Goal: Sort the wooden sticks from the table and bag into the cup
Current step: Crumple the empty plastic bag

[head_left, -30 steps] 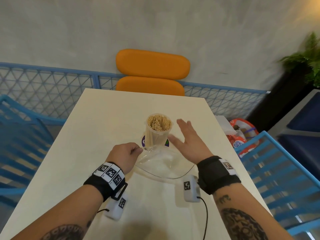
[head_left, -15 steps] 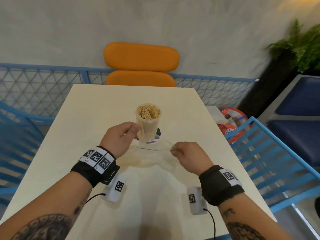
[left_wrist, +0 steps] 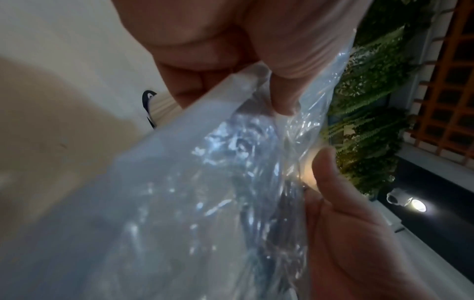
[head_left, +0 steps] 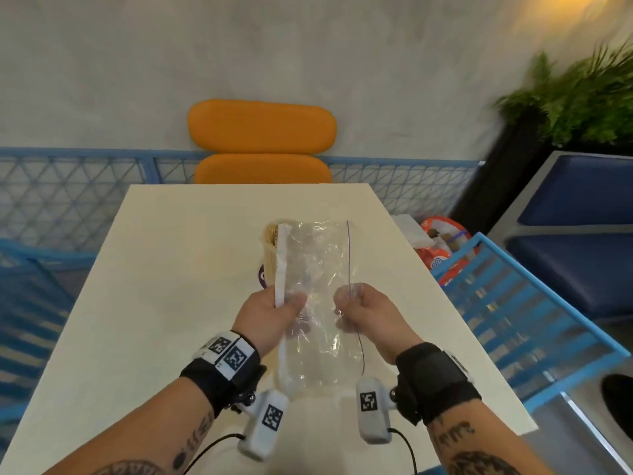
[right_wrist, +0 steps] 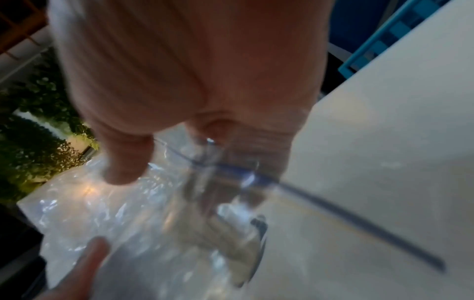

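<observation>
From your head view you see both hands lifted over the table (head_left: 164,303) with the clear plastic bag (head_left: 315,269) stretched between them: your left hand (head_left: 270,313) pinches the bag's white-edged side with thumb and curled fingers, and your right hand (head_left: 366,313) pinches the opposite side along the thin purple seal line. Only this view shows the cup (head_left: 270,248), standing on the table beyond your hands and partly hidden behind the raised bag, packed with upright wooden sticks (head_left: 271,234) whose tips show at the rim. A dark round mark on the table peeks out beside the cup's base. This view also takes in the orange chair (head_left: 262,138) at the far end, the blue chair (head_left: 513,303) to your right, and a plant (head_left: 582,94) in the far right corner. Your left wrist view shows what the head view cannot: the thumb pressed onto the crinkled film right beside the white strip, with the right hand's thumb and palm meeting the bag from the other side; the bag (left_wrist: 179,203) fills most of that picture and nothing shows inside it. The right wrist view is blurred, but it shows your right fingers (right_wrist: 123,162) closed over the bag (right_wrist: 102,213) at the seal line, which runs off across the pale table. Through the film there you can make out the cup of sticks, though its outline is too smeared to tell more. No loose sticks show on the table in any view.
</observation>
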Demonstrator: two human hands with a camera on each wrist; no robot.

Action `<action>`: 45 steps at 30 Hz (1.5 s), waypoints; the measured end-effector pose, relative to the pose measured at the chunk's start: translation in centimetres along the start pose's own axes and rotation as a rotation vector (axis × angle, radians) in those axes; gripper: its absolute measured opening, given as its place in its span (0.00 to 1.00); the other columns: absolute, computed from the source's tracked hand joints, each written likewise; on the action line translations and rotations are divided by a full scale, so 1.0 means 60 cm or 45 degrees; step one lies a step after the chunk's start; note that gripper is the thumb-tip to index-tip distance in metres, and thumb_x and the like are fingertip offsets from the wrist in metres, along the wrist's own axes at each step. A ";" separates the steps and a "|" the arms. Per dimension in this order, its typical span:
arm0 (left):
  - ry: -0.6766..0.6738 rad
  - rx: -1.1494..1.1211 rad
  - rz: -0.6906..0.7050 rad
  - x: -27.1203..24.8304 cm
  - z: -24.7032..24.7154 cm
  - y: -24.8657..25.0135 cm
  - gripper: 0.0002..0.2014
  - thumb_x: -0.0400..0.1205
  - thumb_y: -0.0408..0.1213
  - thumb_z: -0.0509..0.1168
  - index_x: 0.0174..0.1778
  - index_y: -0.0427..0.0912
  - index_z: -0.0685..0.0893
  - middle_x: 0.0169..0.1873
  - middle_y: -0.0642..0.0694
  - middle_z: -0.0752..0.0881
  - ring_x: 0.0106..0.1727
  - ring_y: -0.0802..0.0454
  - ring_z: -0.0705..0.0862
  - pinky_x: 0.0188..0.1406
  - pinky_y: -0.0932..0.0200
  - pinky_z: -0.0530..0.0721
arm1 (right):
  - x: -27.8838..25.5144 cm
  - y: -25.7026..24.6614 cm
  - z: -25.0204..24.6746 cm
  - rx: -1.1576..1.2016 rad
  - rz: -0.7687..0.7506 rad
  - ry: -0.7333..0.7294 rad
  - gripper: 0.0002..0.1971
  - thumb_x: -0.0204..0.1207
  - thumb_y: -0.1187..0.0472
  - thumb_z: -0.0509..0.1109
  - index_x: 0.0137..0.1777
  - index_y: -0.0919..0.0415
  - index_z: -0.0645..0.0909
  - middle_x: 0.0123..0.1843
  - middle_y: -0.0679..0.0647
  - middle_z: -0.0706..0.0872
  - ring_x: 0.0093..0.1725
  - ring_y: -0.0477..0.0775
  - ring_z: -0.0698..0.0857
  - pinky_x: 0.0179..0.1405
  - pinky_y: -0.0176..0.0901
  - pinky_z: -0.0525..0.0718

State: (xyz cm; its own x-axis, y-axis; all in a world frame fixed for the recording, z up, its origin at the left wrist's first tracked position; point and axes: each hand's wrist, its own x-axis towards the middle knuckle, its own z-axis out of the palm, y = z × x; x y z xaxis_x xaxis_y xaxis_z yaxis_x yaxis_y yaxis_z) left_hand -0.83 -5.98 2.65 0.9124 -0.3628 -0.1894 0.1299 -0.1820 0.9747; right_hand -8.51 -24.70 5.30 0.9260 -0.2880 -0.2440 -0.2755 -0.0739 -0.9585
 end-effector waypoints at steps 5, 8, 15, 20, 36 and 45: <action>0.117 0.053 -0.038 -0.005 -0.022 -0.015 0.27 0.82 0.66 0.61 0.43 0.43 0.88 0.31 0.45 0.91 0.37 0.42 0.90 0.55 0.40 0.88 | -0.013 0.000 0.042 0.064 0.024 0.215 0.06 0.82 0.68 0.70 0.49 0.73 0.84 0.32 0.60 0.85 0.27 0.53 0.80 0.31 0.41 0.82; 0.119 0.002 -0.074 -0.011 -0.023 -0.010 0.25 0.86 0.61 0.59 0.44 0.42 0.87 0.29 0.42 0.91 0.35 0.40 0.89 0.54 0.39 0.88 | -0.023 -0.005 0.059 0.064 0.077 0.259 0.08 0.85 0.65 0.67 0.53 0.72 0.83 0.32 0.59 0.84 0.21 0.52 0.77 0.23 0.40 0.77; -0.074 -0.228 -0.129 -0.021 -0.018 -0.003 0.10 0.89 0.45 0.61 0.63 0.47 0.80 0.43 0.46 0.94 0.39 0.39 0.92 0.44 0.41 0.86 | -0.054 0.012 0.043 0.089 0.121 0.191 0.12 0.84 0.59 0.70 0.58 0.70 0.82 0.38 0.58 0.86 0.24 0.50 0.80 0.26 0.42 0.74; -0.198 -0.242 -0.280 -0.028 0.004 -0.019 0.14 0.77 0.35 0.76 0.57 0.46 0.83 0.44 0.45 0.94 0.42 0.34 0.92 0.40 0.45 0.89 | -0.054 0.043 0.012 0.127 0.174 0.283 0.08 0.85 0.61 0.67 0.58 0.64 0.83 0.38 0.58 0.85 0.23 0.49 0.77 0.25 0.42 0.71; -0.272 0.004 -0.390 0.072 0.188 0.001 0.14 0.82 0.33 0.71 0.62 0.47 0.82 0.37 0.47 0.86 0.34 0.53 0.86 0.31 0.58 0.84 | 0.058 0.084 -0.237 0.092 0.176 0.025 0.15 0.77 0.78 0.60 0.52 0.66 0.86 0.58 0.57 0.91 0.50 0.55 0.89 0.47 0.46 0.86; 0.009 0.219 -0.272 0.150 0.289 -0.030 0.32 0.80 0.36 0.73 0.79 0.56 0.69 0.65 0.47 0.80 0.58 0.49 0.83 0.59 0.54 0.83 | 0.140 0.112 -0.287 -0.492 0.104 0.304 0.24 0.79 0.61 0.74 0.73 0.55 0.73 0.53 0.55 0.84 0.43 0.53 0.89 0.45 0.46 0.91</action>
State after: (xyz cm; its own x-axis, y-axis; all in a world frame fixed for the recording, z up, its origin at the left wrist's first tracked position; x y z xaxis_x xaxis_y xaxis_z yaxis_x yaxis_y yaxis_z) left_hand 0.39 -24.77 -2.89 0.8742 -0.2934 -0.3869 0.2524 -0.4061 0.8783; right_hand -7.03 -44.04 -0.62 0.8243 -0.5162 -0.2324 -0.4632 -0.3790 -0.8011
